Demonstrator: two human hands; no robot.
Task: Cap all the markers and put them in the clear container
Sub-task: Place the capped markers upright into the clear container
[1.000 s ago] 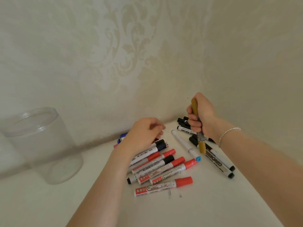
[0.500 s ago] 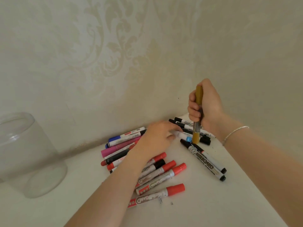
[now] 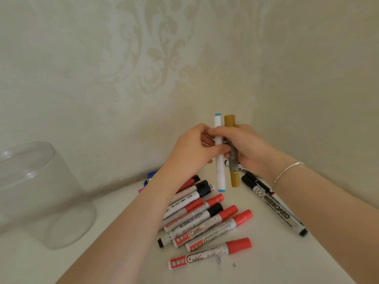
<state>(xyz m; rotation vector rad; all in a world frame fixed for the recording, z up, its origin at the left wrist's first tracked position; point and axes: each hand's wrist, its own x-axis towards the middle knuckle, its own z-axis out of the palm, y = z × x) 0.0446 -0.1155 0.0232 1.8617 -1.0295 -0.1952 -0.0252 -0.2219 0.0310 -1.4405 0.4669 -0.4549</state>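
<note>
Markers (image 3: 219, 160) upright between both hands: left hand (image 3: 192, 152); right hand (image 3: 246, 146).

The container (image 3: 41, 193) stands on the counter (image 3: 266, 263), left of the marker pile (image 3: 205, 220). Two markers (image 3: 219, 160) are held upright side by side above the pile, before the wall corner.

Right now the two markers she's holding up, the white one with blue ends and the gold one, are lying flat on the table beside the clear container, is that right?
Not lying flat. The head view shows the white marker with blue ends and the gold marker held upright above the table, gripped by the left hand and right hand. The clear container stands off to the left.
</note>
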